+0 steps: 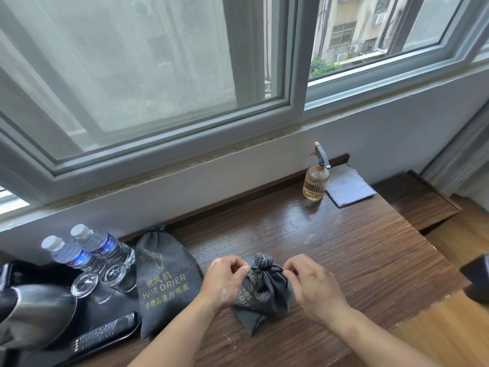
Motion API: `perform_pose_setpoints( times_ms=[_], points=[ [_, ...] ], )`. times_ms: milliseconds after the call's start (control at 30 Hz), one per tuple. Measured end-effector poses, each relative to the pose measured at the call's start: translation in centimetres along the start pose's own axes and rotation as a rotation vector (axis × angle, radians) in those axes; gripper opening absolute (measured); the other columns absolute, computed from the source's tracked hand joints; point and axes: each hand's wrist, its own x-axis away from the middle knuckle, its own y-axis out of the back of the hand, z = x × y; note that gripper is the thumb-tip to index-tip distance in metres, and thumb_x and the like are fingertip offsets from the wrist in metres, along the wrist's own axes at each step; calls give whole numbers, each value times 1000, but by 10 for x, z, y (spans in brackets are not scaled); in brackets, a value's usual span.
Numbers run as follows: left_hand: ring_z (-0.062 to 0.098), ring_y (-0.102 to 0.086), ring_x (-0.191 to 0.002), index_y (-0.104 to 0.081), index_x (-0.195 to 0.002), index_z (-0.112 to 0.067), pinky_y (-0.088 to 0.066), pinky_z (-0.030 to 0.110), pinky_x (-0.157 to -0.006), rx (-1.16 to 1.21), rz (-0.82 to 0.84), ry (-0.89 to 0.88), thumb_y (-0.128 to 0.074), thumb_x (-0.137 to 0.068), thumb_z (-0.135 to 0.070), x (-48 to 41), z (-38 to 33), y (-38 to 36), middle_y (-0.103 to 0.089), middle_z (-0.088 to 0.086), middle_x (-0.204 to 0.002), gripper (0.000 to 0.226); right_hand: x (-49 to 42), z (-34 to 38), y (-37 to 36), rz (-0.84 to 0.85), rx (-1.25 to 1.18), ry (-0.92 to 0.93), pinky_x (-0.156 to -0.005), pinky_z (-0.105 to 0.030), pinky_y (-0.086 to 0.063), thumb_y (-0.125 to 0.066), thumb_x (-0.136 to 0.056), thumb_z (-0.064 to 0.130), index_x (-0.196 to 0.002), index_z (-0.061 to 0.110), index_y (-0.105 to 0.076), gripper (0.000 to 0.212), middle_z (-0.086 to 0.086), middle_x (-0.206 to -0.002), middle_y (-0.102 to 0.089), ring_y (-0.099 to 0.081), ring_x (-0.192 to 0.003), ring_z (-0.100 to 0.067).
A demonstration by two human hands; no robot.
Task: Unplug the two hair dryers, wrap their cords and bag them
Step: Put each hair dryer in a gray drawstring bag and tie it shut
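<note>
Head view: a dark grey drawstring bag (264, 295) sits mid-worktop (344, 247), its gathered neck pointing away and its body running back toward the person. Flanking the neck, equally near, are the left hand (227, 279) and right hand (312, 284), each grip pinching one end of the black cord (267, 268) stretched straight across between them. A second bag (165, 284) lies flat just left; bare worktop lies to the right, giving room to pull outward
</note>
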Motion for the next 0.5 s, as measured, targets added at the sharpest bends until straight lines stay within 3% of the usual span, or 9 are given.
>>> perform_pose_setpoints(
  times_ms=[167, 267, 367, 433, 500],
  points=[
    [-7, -48, -47, -75, -76, -17, -37, 10, -52, 147, 73, 22, -72, -92, -27, 8, -2, -13, -61, -15, -57, 19, -4, 12, 0, 18, -340, -214, -64, -17, -46, -69, -89, 26, -78, 29, -65, 12, 17, -73, -67, -63, -69, -5],
    [-8, -53, -50, -76, -76, -22, -37, 8, -54, 181, 87, 43, -74, -90, -28, 11, -3, -22, -65, -16, -59, 15, -4, 16, -7, -25, -589, -344, -59, -22, -49, -71, -89, 13, -80, 21, -69, 12, 7, -69, -69, -62, -62, -7],
    [-6, -56, -56, -77, -78, -24, -41, 12, -59, 167, 74, 57, -73, -90, -32, 11, -1, -28, -69, -15, -64, 15, -8, 19, -11, -15, -945, -536, -48, -27, -40, -66, -90, -2, -94, 11, -66, 13, -4, -67, -63, -52, -56, -12],
    [-3, -58, -59, -76, -75, -25, -43, 15, -61, 144, 47, 61, -74, -89, -32, 9, 2, -30, -69, -14, -64, 16, -9, 16, -11, 21, -941, -514, -49, -26, -39, -65, -91, -3, -101, 11, -62, 17, -4, -70, -62, -49, -54, -10],
    [-4, -56, -56, -72, -69, -27, -42, 14, -60, 100, 7, 58, -75, -87, -31, 7, 4, -30, -67, -14, -61, 20, -8, 7, -8, 61, -707, -365, -59, -25, -47, -66, -90, 3, -104, 20, -59, 23, 2, -74, -65, -56, -59, -9]
  ],
)
